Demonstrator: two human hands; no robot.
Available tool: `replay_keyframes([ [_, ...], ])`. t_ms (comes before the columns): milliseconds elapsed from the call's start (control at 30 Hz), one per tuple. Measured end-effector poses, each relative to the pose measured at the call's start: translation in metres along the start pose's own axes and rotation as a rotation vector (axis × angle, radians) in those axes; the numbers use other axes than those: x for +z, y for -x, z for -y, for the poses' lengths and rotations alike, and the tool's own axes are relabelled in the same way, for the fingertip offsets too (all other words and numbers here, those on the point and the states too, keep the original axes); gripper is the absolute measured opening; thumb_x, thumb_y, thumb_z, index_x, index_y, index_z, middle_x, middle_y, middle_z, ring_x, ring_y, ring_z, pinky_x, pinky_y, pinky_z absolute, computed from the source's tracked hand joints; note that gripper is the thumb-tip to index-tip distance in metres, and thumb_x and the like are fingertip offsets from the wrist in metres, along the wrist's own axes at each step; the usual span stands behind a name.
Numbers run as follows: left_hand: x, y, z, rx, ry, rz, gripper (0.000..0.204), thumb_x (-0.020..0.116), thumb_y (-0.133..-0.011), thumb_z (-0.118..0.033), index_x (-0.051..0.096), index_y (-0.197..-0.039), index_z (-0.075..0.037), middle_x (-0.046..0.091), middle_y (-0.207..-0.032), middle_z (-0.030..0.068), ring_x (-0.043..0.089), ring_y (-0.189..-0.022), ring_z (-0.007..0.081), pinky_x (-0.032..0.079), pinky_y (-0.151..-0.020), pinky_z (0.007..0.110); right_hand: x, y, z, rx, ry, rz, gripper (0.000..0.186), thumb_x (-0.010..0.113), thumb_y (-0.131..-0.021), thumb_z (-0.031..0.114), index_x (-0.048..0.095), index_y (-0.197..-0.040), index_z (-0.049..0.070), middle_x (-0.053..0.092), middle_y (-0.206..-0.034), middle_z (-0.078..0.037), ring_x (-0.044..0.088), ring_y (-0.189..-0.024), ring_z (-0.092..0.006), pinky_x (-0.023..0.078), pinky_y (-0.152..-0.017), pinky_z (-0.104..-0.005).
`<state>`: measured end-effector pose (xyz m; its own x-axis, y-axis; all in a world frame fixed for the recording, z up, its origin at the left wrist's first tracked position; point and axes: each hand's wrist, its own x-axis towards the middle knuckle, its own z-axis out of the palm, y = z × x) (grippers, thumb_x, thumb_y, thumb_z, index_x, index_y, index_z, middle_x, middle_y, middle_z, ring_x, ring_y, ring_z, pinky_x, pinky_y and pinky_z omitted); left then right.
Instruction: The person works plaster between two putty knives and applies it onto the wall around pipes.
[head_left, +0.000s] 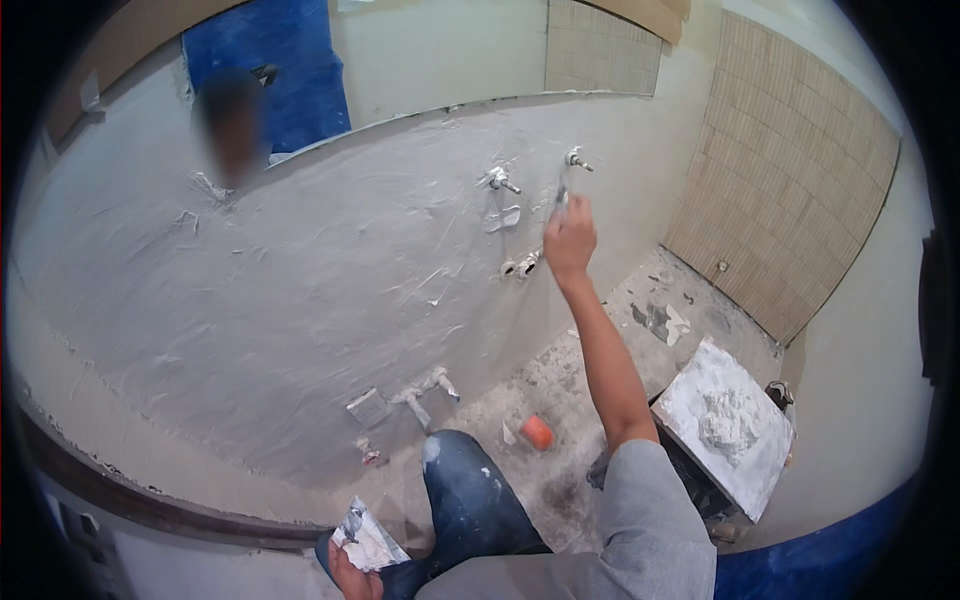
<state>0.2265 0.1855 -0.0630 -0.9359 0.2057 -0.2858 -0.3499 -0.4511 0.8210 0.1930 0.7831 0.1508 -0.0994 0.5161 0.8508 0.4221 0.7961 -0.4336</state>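
My right hand [570,240] reaches up to the grey plastered wall [330,250], its fingers closed round what looks like a putty knife [562,198], mostly hidden by the hand. This lies just below the right one of two metal pipe stubs [578,160] that stick out of the wall. Low down beside my knee, my left hand [352,575] grips a flat metal plate [355,512] from below. White putty [372,545] is heaped on that plate. Two round pipe openings [518,268] sit in the wall, left of and below my right hand.
To my right a white-smeared board [770,465] bears a mound of white putty [732,422]. An orange-red object [537,432] lies on the rough, debris-strewn floor [580,390]. White pipe fittings [425,395] jut from the lower wall. Beige tiles [790,170] cover the far right wall.
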Motion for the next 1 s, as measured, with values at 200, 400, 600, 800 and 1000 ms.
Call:
replay_keyframes([
  [200, -0.005, 0.001, -0.003, -0.017, -0.033, -0.011, 0.027, 0.046, -0.098, -0.014, 0.055, -0.121, -0.005, 0.065, -0.108, 0.0079, 0.068, -0.096, 0.0227, 0.059, -0.078, 0.038, 0.034, -0.051, 0.011, 0.099, 0.159, -0.045, 0.035, 0.056, -0.088, 0.007, 0.060, -0.123, 0.002, 0.057, -0.107, -0.014, 0.061, -0.100, -0.0344, 0.052, -0.082, -0.0471],
  [400, -0.008, 0.001, 0.000, -0.010, 0.000, -0.050, 0.029, 0.040, -0.099, -0.015, 0.054, -0.122, -0.005, 0.065, -0.109, 0.0088, 0.068, -0.096, 0.0235, 0.059, -0.080, 0.038, 0.021, 0.002, 0.047, -0.163, 0.020, 0.042, 0.037, 0.058, -0.085, 0.004, 0.061, -0.122, 0.002, 0.057, -0.108, -0.014, 0.060, -0.103, -0.0330, 0.053, -0.080, -0.0445],
  [600, 0.005, 0.000, 0.000, -0.017, 0.002, 0.022, 0.030, 0.040, -0.098, -0.015, 0.054, -0.123, -0.005, 0.065, -0.110, 0.0091, 0.068, -0.099, 0.0242, 0.058, -0.084, 0.038, 0.002, -0.012, 0.000, -0.085, 0.022, -0.047, 0.039, 0.058, -0.083, 0.005, 0.061, -0.122, 0.003, 0.057, -0.110, -0.015, 0.061, -0.100, -0.0344, 0.052, -0.081, -0.0443],
  [800, 0.003, 0.002, -0.002, -0.022, -0.009, -0.018, 0.032, 0.040, -0.095, -0.013, 0.056, -0.121, -0.004, 0.066, -0.110, 0.0094, 0.068, -0.100, 0.0244, 0.058, -0.085, 0.038, 0.041, -0.054, 0.016, 0.094, 0.125, -0.095, 0.039, 0.058, -0.084, 0.006, 0.062, -0.123, 0.002, 0.057, -0.110, -0.015, 0.061, -0.100, -0.0343, 0.052, -0.083, -0.0442],
  [1000, -0.005, 0.002, 0.000, 0.002, 0.024, 0.010, 0.032, 0.042, -0.096, -0.013, 0.055, -0.124, -0.003, 0.066, -0.112, 0.0104, 0.068, -0.101, 0.0251, 0.058, -0.086, 0.038, 0.024, -0.016, 0.049, -0.237, -0.007, -0.067, 0.039, 0.058, -0.084, 0.003, 0.064, -0.122, 0.005, 0.058, -0.107, -0.011, 0.061, -0.100, -0.0315, 0.052, -0.080, -0.0420],
])
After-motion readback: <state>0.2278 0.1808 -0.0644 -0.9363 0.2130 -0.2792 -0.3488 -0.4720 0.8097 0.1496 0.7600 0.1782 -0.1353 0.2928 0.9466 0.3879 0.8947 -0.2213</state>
